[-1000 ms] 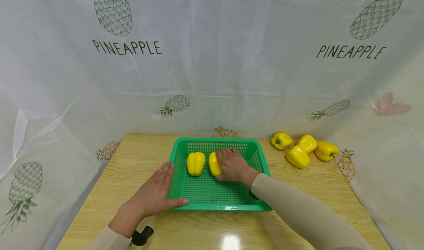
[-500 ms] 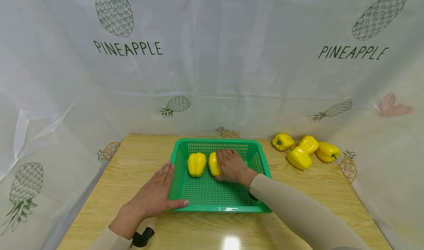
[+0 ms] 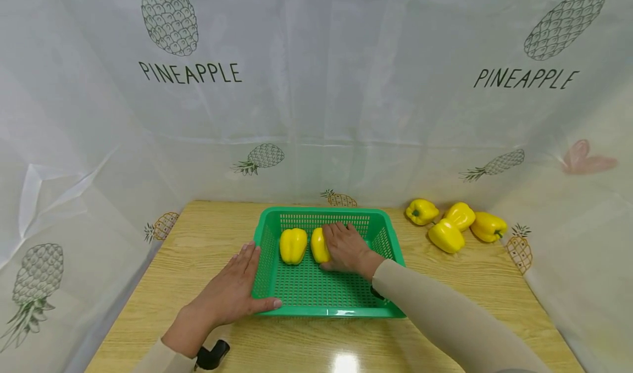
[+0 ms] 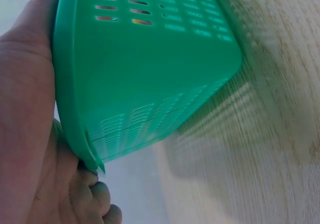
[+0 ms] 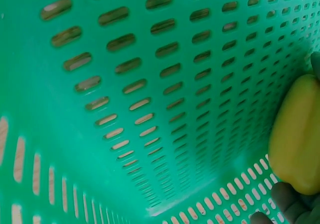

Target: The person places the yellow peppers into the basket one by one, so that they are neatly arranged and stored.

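Held at the middle of the green slotted plastic basket (image 3: 326,301): a glossy yellow bell pepper (image 3: 318,245), lying on the basket floor under the right hand (image 3: 346,246), fingers curled over its top and far side — a grip, not a flat press. At nine o'clock of it, just beside and seemingly apart, a second yellow pepper (image 3: 293,245), lying free.

Left hand (image 3: 229,293) laid flat against the basket's left wall near the seven o'clock corner, fingers straight, thumb along the front rim — bracing, gripping nothing.

For a clean set-down, judged from here: settle the held pepper fully onto the floor before loosening the fingers, keep it off its neighbour so neither rolls, and hold the basket steady with the flat hand meanwhile.

Counted: two peppers in the basket, four loose yellow peppers (image 3: 455,224) clustered at two o'clock on the light wooden table (image 3: 198,235) — six in all. One basket.
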Motion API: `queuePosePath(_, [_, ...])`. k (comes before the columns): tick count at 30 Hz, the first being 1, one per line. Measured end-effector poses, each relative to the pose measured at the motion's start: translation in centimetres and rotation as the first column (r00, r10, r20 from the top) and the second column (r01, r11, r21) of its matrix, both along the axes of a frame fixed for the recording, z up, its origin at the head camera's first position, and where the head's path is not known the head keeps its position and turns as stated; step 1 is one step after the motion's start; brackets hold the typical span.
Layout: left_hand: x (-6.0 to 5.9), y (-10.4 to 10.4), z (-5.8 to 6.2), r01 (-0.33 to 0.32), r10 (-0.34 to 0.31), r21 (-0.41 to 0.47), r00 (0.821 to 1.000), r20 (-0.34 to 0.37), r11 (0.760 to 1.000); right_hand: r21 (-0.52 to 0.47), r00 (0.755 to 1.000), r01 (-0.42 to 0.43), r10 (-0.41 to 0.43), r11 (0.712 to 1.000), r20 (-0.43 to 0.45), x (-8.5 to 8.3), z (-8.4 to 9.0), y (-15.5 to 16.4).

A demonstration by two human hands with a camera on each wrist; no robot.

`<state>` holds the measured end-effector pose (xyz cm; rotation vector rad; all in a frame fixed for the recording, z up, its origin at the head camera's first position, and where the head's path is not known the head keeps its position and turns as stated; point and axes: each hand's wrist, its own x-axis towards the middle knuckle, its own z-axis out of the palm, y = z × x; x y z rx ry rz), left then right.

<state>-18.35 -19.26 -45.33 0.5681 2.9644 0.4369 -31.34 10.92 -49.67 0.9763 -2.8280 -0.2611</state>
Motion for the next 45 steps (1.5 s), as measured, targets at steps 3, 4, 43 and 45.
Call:
queuePosePath(3, [0.01,0.01,-0.01,0.0,0.0,0.002,1.0,0.004,1.0,0.006,1.0,0.004,-0.004,1.0,0.009,0.1,0.12,-0.02])
queuePosePath(4, [0.02,0.01,-0.02,0.0,0.0,0.004,1.0,0.005,1.0,0.008,1.0,0.005,-0.005,1.0,0.012,0.15,0.16,-0.03])
queuePosePath(43, [0.09,-0.01,0.25,0.008,-0.008,0.012,1.0,0.007,1.0,-0.001,1.0,-0.003,0.003,1.0,-0.007,-0.01,0.05,0.38])
queuePosePath(45, [0.1,0.01,0.22,0.008,-0.008,0.015,1.0,0.01,1.0,-0.008,1.0,-0.004,0.004,1.0,-0.002,0.05,0.08,0.36])
